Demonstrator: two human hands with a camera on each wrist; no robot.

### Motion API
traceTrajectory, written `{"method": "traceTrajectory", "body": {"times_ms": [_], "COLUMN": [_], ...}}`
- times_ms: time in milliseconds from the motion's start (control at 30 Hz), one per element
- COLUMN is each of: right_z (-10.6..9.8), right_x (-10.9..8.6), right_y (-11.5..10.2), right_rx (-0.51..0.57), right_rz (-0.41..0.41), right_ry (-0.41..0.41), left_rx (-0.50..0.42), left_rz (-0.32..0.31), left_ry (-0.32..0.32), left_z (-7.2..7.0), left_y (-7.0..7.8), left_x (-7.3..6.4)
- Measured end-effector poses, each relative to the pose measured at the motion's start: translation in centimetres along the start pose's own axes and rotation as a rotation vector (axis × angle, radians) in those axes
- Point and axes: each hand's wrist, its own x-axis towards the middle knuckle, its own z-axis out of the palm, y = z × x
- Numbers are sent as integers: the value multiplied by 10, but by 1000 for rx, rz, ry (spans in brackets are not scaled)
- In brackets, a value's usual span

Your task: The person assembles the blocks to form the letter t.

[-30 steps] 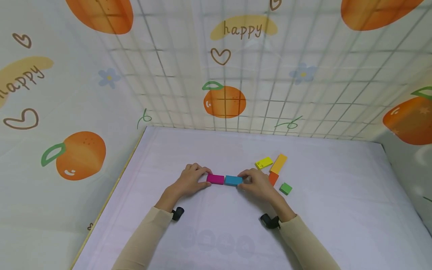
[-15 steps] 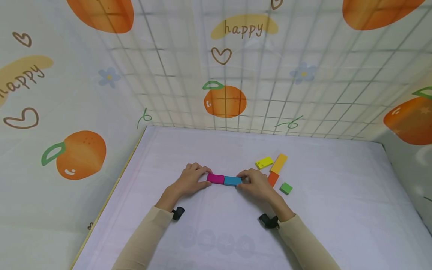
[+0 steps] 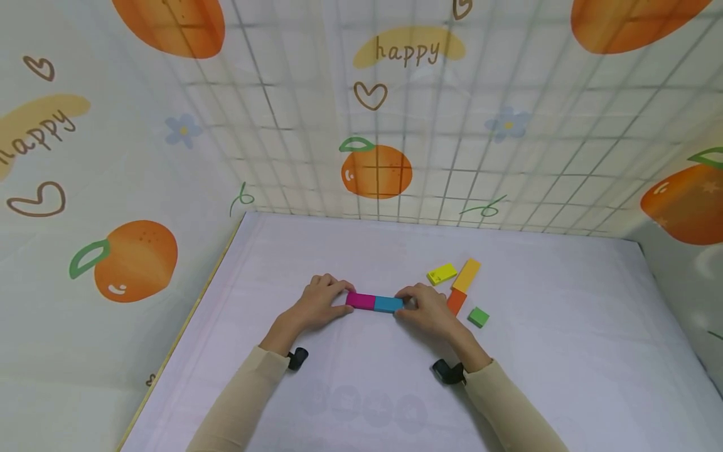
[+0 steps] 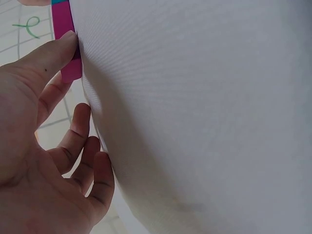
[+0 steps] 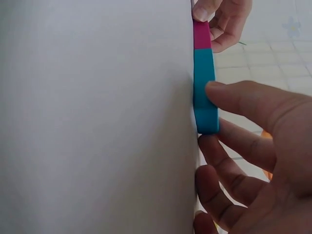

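Observation:
Two flat blocks lie end to end on the white table, a magenta block [image 3: 361, 301] on the left and a blue block [image 3: 387, 304] on the right, their short ends touching. My left hand [image 3: 319, 302] pinches the magenta block at its left end between thumb and index finger. In the left wrist view the thumb lies along the side of the magenta block [image 4: 63, 22], the other fingers loosely bent below. With thumb and index finger, my right hand [image 3: 432, 312] pinches the right end of the blue block. The right wrist view shows its thumb against the blue block [image 5: 204, 73].
Just beyond the right hand lie a yellow block [image 3: 442, 274], an amber block [image 3: 466, 275], a red-orange block [image 3: 456, 302] and a small green block [image 3: 478, 317]. A patterned cloth wall [image 3: 305, 157] rises behind the table [image 3: 565, 326].
The right hand has slid the blue block slightly left, and the gap to the magenta block has closed. My left hand and the magenta block have stayed in place.

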Motion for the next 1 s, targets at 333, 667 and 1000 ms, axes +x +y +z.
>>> {"method": "traceTrajectory", "body": {"times_ms": [333,667,1000], "right_z": [0,-9,-28], "right_x": [0,-7,-15], "right_y": [-1,0,12], "right_rx": [-8,26,64], "right_rz": [9,5,-1], "right_ry": [3,101,278], "left_rx": [8,1,-3], "left_rz": [-1,-11,-11], "left_ry": [3,0,1], "left_z": [1,2,0], "left_y": [0,0,2], "left_x": [1,0,0]}}
